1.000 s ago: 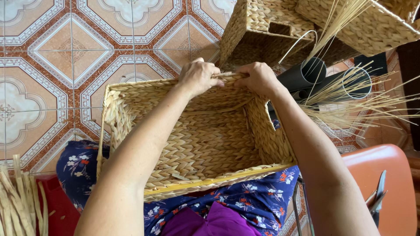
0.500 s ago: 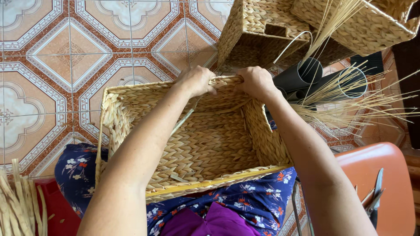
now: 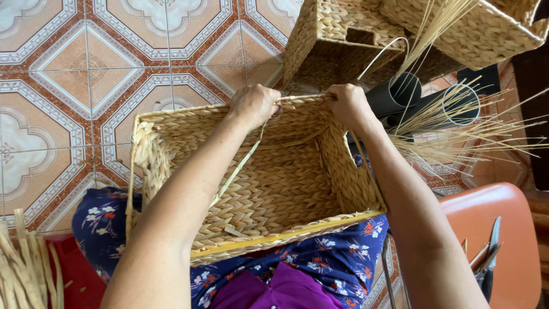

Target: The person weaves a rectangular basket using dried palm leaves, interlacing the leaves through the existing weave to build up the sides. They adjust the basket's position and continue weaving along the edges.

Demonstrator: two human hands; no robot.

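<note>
Basket: big woven rectangular basket (image 3: 274, 189) sits on the person's lap, open side up, with a yellow band along the near rim.
Left hand: left hand (image 3: 253, 106) is curled over the far rim, grip pressed together on the braided edge; a loose flat strand (image 3: 237, 171) hangs from it down into the basket.
Right hand: right hand (image 3: 346, 104) is on the same far rim, just beside the corner, fingers folded shut around the edge.
Edges: both hands are at the rim farthest from the body, a short stretch of bare rim between them. The far right corner sits close to the black tubes (image 3: 403, 94) and the spray of thin reeds (image 3: 457, 123).
Open room: tiled floor (image 3: 74, 86) to the left of the basket is wide open; the right side is crowded by another woven basket (image 3: 343, 40), an orange stool (image 3: 497, 229) and the shears (image 3: 489, 257) on it.
Near left: bundle of flat straw (image 3: 23, 269) at the bottom corner.
Change: compared with half a second back the hands are on the same rim, pretty much the same spots; basket hasn't really shifted on the lap.
</note>
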